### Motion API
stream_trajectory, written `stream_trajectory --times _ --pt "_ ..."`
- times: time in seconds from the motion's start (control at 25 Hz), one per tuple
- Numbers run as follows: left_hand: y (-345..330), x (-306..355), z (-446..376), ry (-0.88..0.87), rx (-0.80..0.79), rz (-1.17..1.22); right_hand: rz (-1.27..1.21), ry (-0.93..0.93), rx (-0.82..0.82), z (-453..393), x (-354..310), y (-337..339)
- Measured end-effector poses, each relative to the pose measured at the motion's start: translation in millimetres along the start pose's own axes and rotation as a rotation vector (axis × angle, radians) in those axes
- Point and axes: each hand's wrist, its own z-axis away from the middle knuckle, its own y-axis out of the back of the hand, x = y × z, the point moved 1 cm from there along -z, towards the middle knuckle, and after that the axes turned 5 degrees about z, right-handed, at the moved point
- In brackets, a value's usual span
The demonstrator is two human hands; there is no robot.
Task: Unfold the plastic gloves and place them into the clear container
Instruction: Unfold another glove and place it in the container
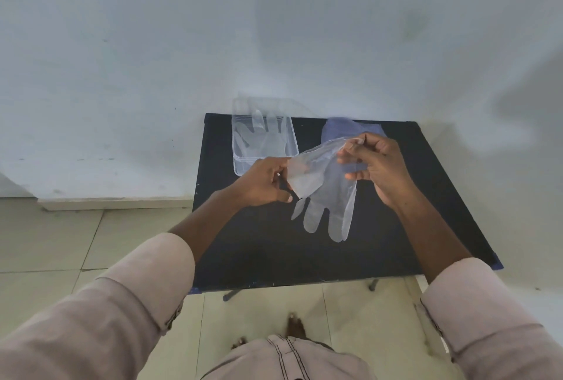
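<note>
A thin see-through plastic glove hangs in the air over the black table, cuff up and fingers pointing down toward me. My left hand pinches the cuff's left edge. My right hand pinches its upper right edge, so the cuff is stretched between both hands. The clear container stands at the table's far left, against the wall, and holds at least one flat glove. A pile of further gloves lies at the far right, partly hidden behind my right hand.
The table is small and stands against a pale wall. Tiled floor surrounds it on the left and in front. Dark bare tabletop shows below the hanging glove and at the near edge.
</note>
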Motion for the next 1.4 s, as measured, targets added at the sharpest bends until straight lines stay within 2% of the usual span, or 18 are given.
stream_trajectory --times 0.08,0.2,0.44,0.8,1.08,1.16,1.24,1.4 --pt "0 4 -4 -0.066 0.063 0.013 0.009 0.0 0.0 -2 -2 0" --pt "3 3 -13 -0.082 0.068 -0.089 0.001 0.004 0.005 -6 -2 0" --pt "4 -5 -24 0.014 -0.025 -0.269 0.021 0.016 0.012 -7 -1 0" --pt "12 -14 -24 0.033 -0.162 -0.407 0.039 0.009 0.028 -5 -10 3" --pt "20 -31 -18 0.178 -0.16 -0.522 0.017 0.003 0.028 -7 -11 -1" --pt "23 -35 -17 0.256 -0.121 -0.501 0.012 0.0 0.025 -8 -11 -1" --pt "26 -29 -17 0.256 0.003 -0.337 0.015 0.001 0.025 -10 -9 -3" --pt "20 9 -10 -0.043 0.295 0.01 0.018 -0.011 0.048 -12 -5 -10"
